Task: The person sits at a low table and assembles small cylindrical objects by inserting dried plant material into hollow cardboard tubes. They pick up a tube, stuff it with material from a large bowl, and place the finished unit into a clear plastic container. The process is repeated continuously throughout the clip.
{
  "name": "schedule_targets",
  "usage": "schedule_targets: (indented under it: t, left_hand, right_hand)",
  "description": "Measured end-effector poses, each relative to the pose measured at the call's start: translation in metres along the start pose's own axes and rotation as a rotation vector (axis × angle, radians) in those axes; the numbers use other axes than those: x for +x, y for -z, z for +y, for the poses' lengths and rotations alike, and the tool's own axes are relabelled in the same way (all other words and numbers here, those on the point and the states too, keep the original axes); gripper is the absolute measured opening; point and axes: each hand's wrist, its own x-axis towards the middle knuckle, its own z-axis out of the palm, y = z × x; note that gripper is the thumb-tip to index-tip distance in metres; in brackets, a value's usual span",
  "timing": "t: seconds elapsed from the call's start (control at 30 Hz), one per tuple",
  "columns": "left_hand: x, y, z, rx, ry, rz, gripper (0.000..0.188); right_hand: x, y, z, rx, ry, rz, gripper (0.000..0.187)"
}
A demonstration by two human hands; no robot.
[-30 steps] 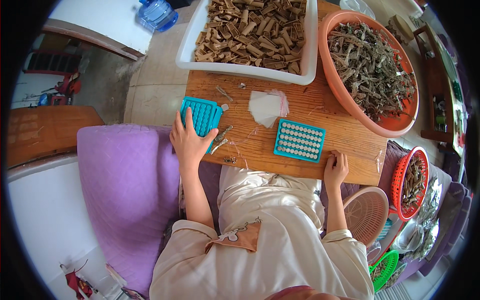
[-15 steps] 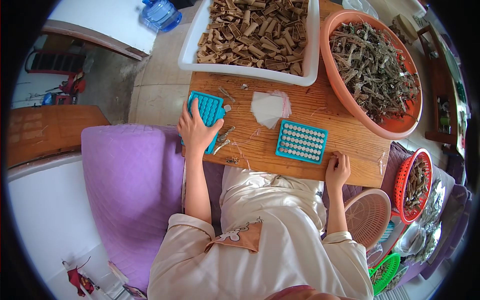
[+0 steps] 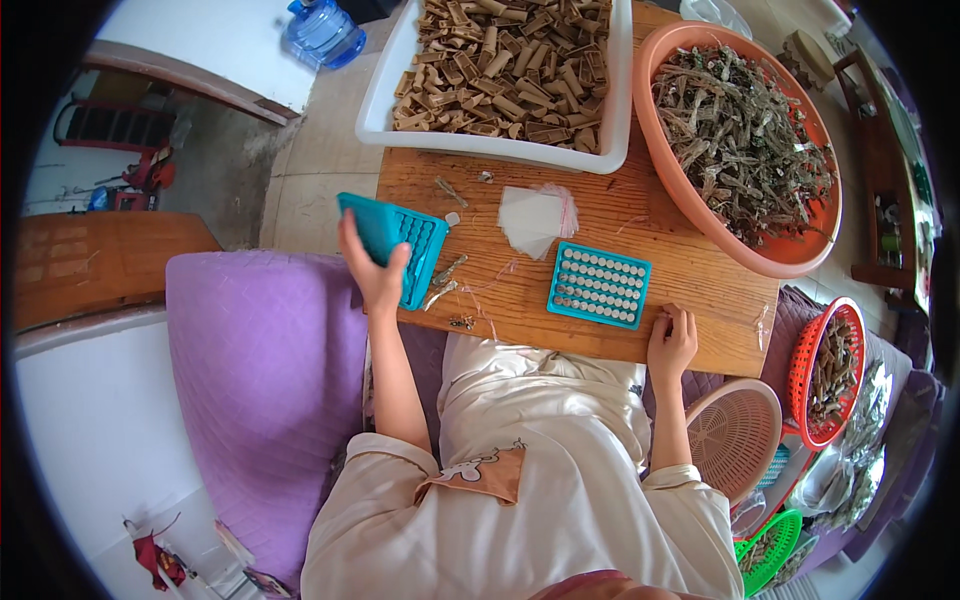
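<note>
My left hand [image 3: 377, 280] grips a teal plastic tray [image 3: 368, 228] at the left table edge, its thumb apart from the fingers. That tray is tilted up off a second teal tray [image 3: 424, 262] with rows of round cups, which lies on the table. My right hand [image 3: 672, 338] rests at the front edge of the table with its fingers curled and nothing seen in them. Just left of it lies a teal tray of round whitish discs [image 3: 600, 285] in rows. A fanned stack of clear plastic bags [image 3: 532, 218] lies between the trays.
A white bin [image 3: 612, 150] of brown trough-shaped pieces stands at the back, beside an orange basin [image 3: 652, 110] of dried, twisted plant material. Dry scraps [image 3: 440, 292] and threads lie near the left trays. Beige [image 3: 733, 440], red [image 3: 800, 385] and green [image 3: 785, 550] baskets stand at the right.
My left hand has lifted the upper teal tray and tipped it leftward, uncovering more of the cupped tray below. My right hand stays in place.
</note>
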Motion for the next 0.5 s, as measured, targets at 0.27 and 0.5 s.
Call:
schedule_targets:
  t: [0.27, 0.5]
  left_hand:
    - [0.000, 0.067, -0.011, -0.650, 0.375, 0.170, 0.069]
    - [-0.015, 0.021, 0.024, 0.402, 0.205, -0.375, 0.084]
  right_hand:
    - [-0.003, -0.002, 0.002, -0.021, -0.016, -0.013, 0.011]
    - [-0.002, -0.001, 0.001, -0.040, -0.038, -0.043, 0.011]
